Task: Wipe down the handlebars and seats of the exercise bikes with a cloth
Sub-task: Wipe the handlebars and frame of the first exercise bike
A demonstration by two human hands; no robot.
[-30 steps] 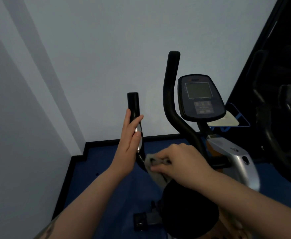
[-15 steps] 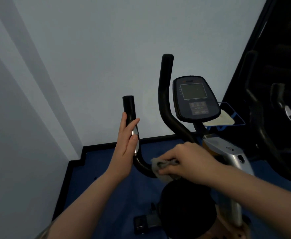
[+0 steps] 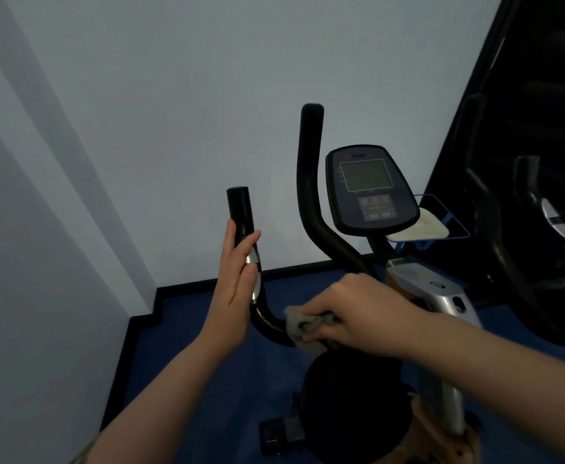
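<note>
my left hand (image 3: pixel 236 286) rests flat, fingers straight, against the upright left handlebar (image 3: pixel 241 216). my right hand (image 3: pixel 358 313) grips the grey cloth (image 3: pixel 296 324), wrapped on the bar's lower bend above the seat (image 3: pixel 351 406).

The left handlebar (image 3: pixel 239 212) is matt black, foam-like at its top, with a glossy silver metal strip (image 3: pixel 256 286) lower down and a shiny black bend at the bottom. At 3 o'clock from that bend, the cloth (image 3: pixel 296 324) looks soft, grey and crumpled. The right handlebar (image 3: pixel 309 182) is smooth matt black. The console (image 3: pixel 370 189) is dark plastic with a dull grey screen. The frame cover (image 3: pixel 442 296) at 5 o'clock from the console is silver with a satin sheen. The floor (image 3: pixel 187 346) is matt blue; the wall (image 3: pixel 174 95) is smooth and pale.
</note>
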